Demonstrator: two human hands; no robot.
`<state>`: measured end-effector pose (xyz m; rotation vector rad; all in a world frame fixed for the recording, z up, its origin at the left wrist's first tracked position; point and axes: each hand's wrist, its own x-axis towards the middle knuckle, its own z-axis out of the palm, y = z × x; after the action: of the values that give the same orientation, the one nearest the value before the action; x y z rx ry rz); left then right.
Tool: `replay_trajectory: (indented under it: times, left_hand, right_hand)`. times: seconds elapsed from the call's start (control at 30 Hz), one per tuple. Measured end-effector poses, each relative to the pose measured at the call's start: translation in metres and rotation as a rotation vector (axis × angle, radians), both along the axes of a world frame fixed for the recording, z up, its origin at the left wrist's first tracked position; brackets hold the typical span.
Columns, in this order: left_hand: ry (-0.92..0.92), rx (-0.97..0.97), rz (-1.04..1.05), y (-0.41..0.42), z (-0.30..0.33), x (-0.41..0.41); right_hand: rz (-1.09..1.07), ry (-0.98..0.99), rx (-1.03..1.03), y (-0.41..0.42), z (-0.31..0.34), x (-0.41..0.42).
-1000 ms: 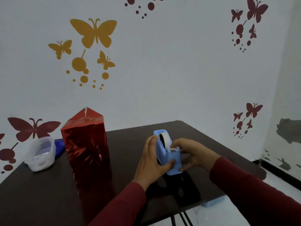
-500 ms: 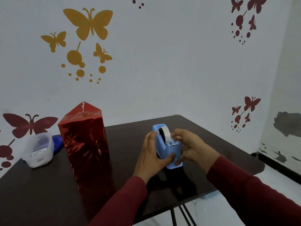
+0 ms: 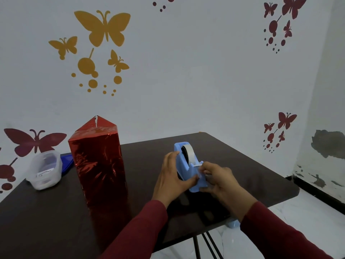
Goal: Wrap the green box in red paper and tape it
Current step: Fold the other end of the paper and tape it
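Note:
The box, fully covered in shiny red paper (image 3: 99,161), stands upright on the dark table (image 3: 149,154), left of centre; a folded paper flap points up at its top. To its right sits a light blue tape dispenser (image 3: 183,163) with a white tape roll (image 3: 188,154). My left hand (image 3: 172,178) grips the dispenser's left side, thumb across its front. My right hand (image 3: 218,179) pinches the tape end at the dispenser's cutter. No green of the box shows.
A translucent white plastic tub (image 3: 44,170) stands at the table's far left, with a blue flat object (image 3: 67,162) behind it. The table's near right edge drops off to a white floor (image 3: 298,219). A wall with butterfly stickers is close behind.
My right hand has moved down from the tape roll to the cutter end of the dispenser, drawing the tape end with it. My left hand keeps its hold.

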<state>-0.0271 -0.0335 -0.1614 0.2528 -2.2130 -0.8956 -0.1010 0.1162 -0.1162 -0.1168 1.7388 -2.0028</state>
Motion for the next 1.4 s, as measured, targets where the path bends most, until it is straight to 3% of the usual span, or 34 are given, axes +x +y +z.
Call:
replay_trajectory:
  times: [0.33,0.5,0.6,0.77,0.9,1.03,1.4]
  left_hand:
    - [0.107,0.023,-0.063,-0.001,-0.004,0.003]
    - [0.177,0.058,-0.047,0.012,0.012,0.011]
    - [0.156,0.113,-0.062,0.014,0.03,0.02]
    - [-0.019,0.157,-0.265,0.018,0.08,0.043]
    - [-0.113,0.021,-0.278,0.019,0.119,0.068]
    - [-0.096,-0.101,-0.208,0.01,0.139,0.097]
    - [-0.035,-0.135,-0.032,-0.021,0.152,0.157]
  right_hand:
    - [0.096,0.251,0.241,0.007,0.014,-0.023]
    - [0.125,0.376,0.501,0.018,0.009,-0.022]
    - [0.13,0.324,0.337,0.035,0.003,-0.011]
    - [0.147,0.324,0.044,0.044,0.031,0.019]
    - [0.227,0.429,0.049,0.036,0.054,0.037]
    - [0.291,0.479,0.075,0.017,0.07,0.052]
    - [0.479,0.613,0.06,-0.037,0.098,0.09]
